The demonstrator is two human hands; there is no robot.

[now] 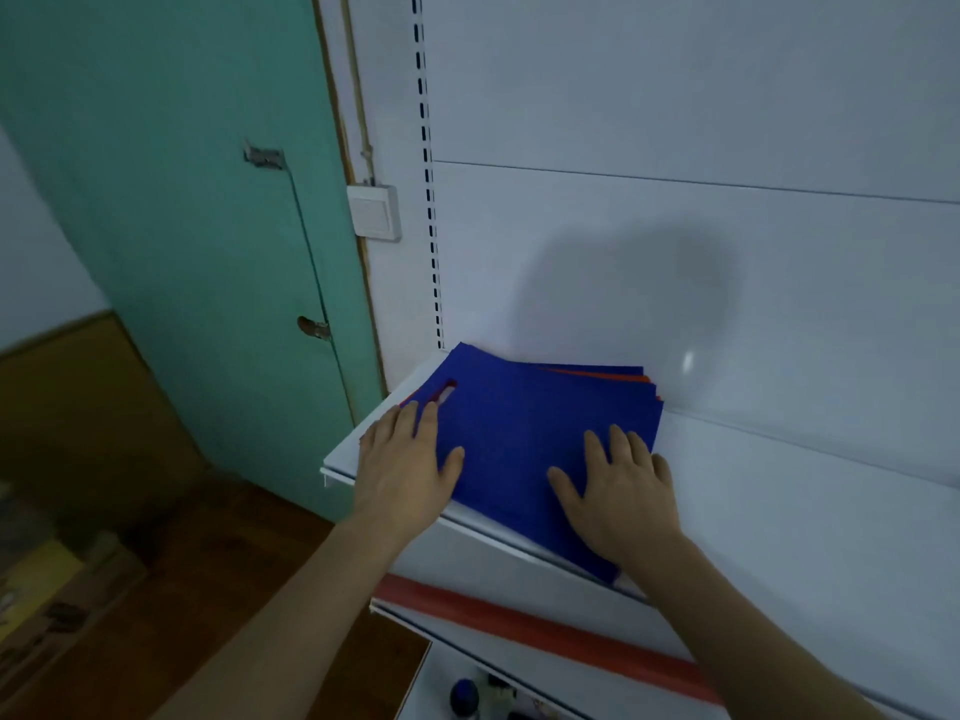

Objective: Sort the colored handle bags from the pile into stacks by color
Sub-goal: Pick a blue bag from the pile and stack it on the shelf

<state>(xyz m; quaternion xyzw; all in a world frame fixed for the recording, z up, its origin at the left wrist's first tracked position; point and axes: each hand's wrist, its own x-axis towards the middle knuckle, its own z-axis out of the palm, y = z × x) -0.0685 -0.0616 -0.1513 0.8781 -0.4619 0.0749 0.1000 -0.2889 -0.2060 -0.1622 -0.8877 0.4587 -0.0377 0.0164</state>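
I am pressing both hands flat, fingers spread, on the pile of handle bags [524, 433] lying on the white shelf [779, 511]. My left hand [402, 459] is sitting nearer the handle cutout [445, 391]; my right hand [621, 491] is holding down the opposite end, along the pile's long axis. Orange bags [597, 375] are showing beneath the blue top bag.

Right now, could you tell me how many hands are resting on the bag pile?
2: the left hand lies flat near the top blue bag's handle cutout, the right hand flat on its near right corner.
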